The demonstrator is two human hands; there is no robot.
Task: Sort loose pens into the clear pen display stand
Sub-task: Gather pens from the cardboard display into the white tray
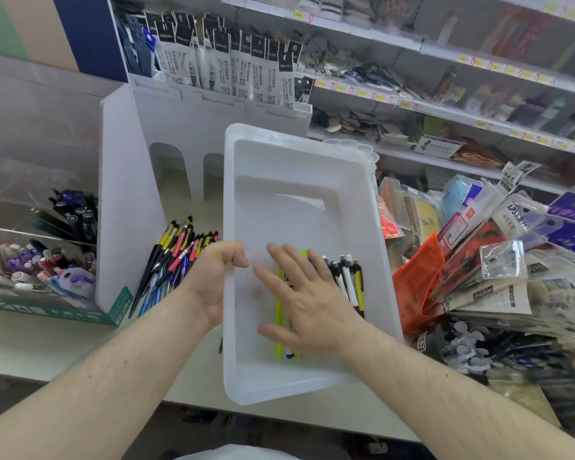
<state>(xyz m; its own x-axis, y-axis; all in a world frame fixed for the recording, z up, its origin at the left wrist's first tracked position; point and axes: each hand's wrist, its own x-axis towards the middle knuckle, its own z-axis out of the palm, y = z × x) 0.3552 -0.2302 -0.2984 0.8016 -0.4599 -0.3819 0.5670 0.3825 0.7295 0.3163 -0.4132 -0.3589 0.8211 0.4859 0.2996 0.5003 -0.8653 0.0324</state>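
Note:
A white translucent plastic tray (299, 180) lies on the counter in front of me, and several loose pens (347, 280) lie in its near half. My left hand (214, 280) grips the tray's left rim, thumb over the edge. Inside the tray my right hand (307, 303) lies flat with spread fingers on the pens, among them a yellow-green one (278, 330). A pile of black, yellow and pink pens (175, 260) leans in the white display unit (127, 207) to the left. A clear stand (77, 214) with dark pens is at far left.
Packaged refills (219, 61) hang at the top of the white unit. An orange pouch (419, 280) and stacked packaged stationery (498, 247) crowd the counter to the right. Shelves of goods (445, 78) fill the back. A green box of small items (44, 277) sits left.

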